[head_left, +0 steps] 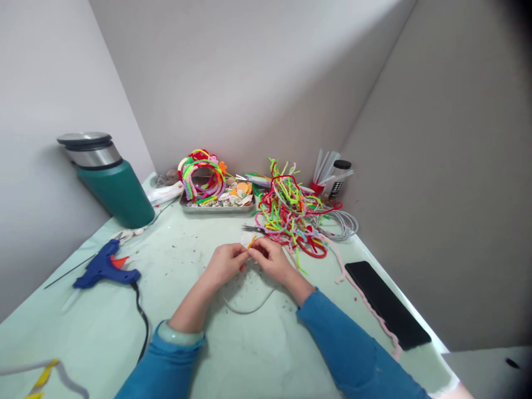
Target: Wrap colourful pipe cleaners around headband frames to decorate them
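Both hands, left hand (224, 264) and right hand (272, 258), pinch the white piece (246, 239) between them.

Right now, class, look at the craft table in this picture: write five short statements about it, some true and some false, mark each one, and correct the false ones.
1. Both hands, left hand and right hand, pinch a small white and orange piece between them. True.
2. The blue glue gun lies to the right of the hands. False: it lies to their left.
3. The metal tray holds colourful headbands. True.
4. The green flask lies flat. False: it stands upright.
5. A black flat object lies at the table's right edge. True.
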The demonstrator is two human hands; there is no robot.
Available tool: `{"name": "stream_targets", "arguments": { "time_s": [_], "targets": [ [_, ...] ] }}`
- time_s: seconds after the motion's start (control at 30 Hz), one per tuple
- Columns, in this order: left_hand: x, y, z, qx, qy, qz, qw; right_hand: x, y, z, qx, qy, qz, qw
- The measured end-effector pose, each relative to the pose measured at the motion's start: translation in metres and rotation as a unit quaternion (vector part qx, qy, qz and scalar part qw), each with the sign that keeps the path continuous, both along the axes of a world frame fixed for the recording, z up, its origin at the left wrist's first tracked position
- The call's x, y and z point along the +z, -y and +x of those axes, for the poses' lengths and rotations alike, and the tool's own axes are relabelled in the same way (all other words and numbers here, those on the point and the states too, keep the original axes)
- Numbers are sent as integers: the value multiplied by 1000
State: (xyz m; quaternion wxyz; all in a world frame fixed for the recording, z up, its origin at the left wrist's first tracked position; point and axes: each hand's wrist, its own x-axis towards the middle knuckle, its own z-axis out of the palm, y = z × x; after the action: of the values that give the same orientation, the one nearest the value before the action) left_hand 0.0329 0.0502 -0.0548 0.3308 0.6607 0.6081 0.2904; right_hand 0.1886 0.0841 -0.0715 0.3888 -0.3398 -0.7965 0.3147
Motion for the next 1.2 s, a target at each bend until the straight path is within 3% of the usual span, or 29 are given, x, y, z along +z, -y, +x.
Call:
{"name": "stream_targets", "arguments": {
  "time_s": [0.33, 0.57, 1.03, 1.2],
  "targets": [
    [-3, 1, 2, -42, -4, 7, 999, -2, -3, -1, -3, -25, -9, 1000],
    [3, 2, 4, -17, -25, 19, 999, -1, -2, 0, -16, -20, -27, 999],
    [8, 5, 6, -44, -40, 101, 993, 6, -6, -1, 0, -59, -166, 984],
    [2, 4, 6, 1, -52, 111, 993, -1, -8, -1, 5, -58, -177, 982]
  ]
}}
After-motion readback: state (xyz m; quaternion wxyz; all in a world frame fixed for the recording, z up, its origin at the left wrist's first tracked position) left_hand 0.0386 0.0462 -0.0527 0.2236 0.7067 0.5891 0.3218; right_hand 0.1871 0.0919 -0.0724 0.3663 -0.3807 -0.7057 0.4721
